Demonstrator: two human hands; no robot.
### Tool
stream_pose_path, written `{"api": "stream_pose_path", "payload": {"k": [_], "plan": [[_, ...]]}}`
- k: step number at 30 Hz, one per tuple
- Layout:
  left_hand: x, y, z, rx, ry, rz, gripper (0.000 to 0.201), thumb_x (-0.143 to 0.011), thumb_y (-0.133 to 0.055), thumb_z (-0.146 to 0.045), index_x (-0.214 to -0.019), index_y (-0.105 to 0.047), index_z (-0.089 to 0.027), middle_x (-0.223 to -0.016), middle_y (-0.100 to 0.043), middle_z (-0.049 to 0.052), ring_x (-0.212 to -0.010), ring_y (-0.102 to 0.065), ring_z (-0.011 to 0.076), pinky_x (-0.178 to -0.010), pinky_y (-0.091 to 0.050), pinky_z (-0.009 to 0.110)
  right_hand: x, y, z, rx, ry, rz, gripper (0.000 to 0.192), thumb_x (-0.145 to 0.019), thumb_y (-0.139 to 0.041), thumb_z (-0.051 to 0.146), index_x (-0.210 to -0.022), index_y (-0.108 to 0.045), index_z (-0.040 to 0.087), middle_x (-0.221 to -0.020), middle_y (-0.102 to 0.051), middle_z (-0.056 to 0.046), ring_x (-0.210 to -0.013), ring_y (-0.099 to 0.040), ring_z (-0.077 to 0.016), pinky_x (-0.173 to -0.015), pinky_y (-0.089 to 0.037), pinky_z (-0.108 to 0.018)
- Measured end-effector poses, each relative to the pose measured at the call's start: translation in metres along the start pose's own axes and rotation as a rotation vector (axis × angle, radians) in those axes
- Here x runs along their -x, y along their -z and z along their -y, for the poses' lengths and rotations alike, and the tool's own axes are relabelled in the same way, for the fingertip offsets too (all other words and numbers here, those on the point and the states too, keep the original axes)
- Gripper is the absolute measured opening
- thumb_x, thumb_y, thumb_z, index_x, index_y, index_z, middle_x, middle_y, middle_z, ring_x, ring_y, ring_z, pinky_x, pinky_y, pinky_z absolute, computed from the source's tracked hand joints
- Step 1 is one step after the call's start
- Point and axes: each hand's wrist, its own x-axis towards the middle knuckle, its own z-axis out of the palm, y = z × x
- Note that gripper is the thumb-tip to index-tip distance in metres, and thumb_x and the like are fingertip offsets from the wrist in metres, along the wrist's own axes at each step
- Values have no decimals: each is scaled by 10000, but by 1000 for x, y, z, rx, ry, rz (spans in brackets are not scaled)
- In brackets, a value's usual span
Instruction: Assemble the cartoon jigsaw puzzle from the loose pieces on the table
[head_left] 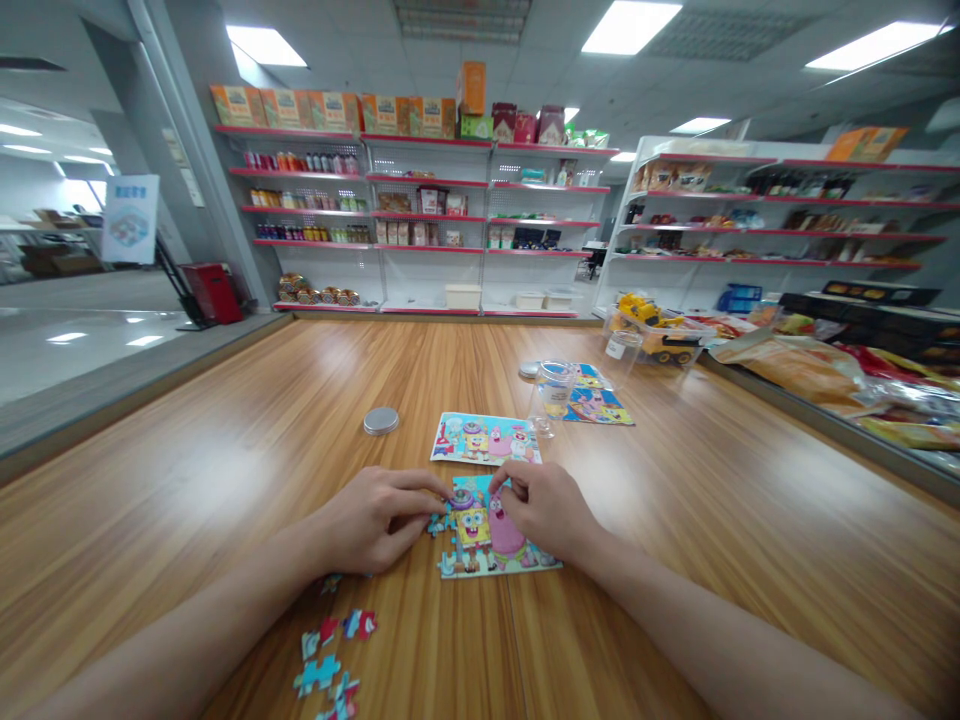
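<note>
Half-built puzzle [491,545] sits on wooden table [675,500], centre-near. Left hand [375,520] pinches piece at puzzle's 10 o'clock edge; right hand [544,510] fingertips press 12 o'clock edge. Align tabs first, press flat, steady board. Loose pieces [330,660] wait at 7 o'clock.

A person's two bare hands work at a cartoon jigsaw puzzle [491,545] on a wooden table [675,480]. The left hand [375,520] rests at the puzzle's left edge, fingertips pinched at its top corner. The right hand [547,510] presses on its upper right part. Loose puzzle pieces [330,655] lie near the left forearm. Beyond the hands lie a finished picture card [484,438], a round metal lid [381,420], a clear jar [553,395] and a yellow toy truck [660,335]. Shop shelves [420,215] line the far wall.
</note>
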Motion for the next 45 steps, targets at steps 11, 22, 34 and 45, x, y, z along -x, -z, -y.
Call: {"api": "stream_pose_path", "payload": {"k": [11, 22, 34, 45], "plan": [[-1, 1, -2, 33, 5, 40, 301, -840, -468, -81, -1002, -701, -182, -1131, -677, 34, -931, -669, 163, -823, -539, 263, 0, 0, 0, 13, 3, -7, 208, -735, -536, 143, -822, -711, 216, -520, -539, 34, -493, -440, -103, -517, -247, -219], [-3, 2, -4, 59, 24, 53, 297, -837, -464, -74, -983, -703, -172, -1115, -680, 51, -937, -664, 175, -831, -538, 272, 0, 2, 2, 13, -2, 8, 200, -740, -543, 151, -835, -711, 202, -541, -550, 26, -504, -442, -106, -517, -253, -220], [-1, -2, -3, -39, 46, 3, 300, -857, -448, -112, -1049, -666, -190, -1124, -643, 66, -931, -649, 180, -801, -524, 284, 1, 1, 2, 22, -6, -6, 213, -742, -532, 146, -831, -715, 208, -536, -556, 26, -497, -450, -105, -517, -251, -221], [-4, -3, 0, 223, 151, -77, 237, -885, -474, -155, -993, -684, -171, -1080, -641, 81, -920, -616, 170, -800, -497, 280, 1, 1, 3, 33, -13, -21, 221, -731, -530, 134, -828, -713, 213, -546, -565, 24, -500, -455, -108, -517, -257, -222]]}}
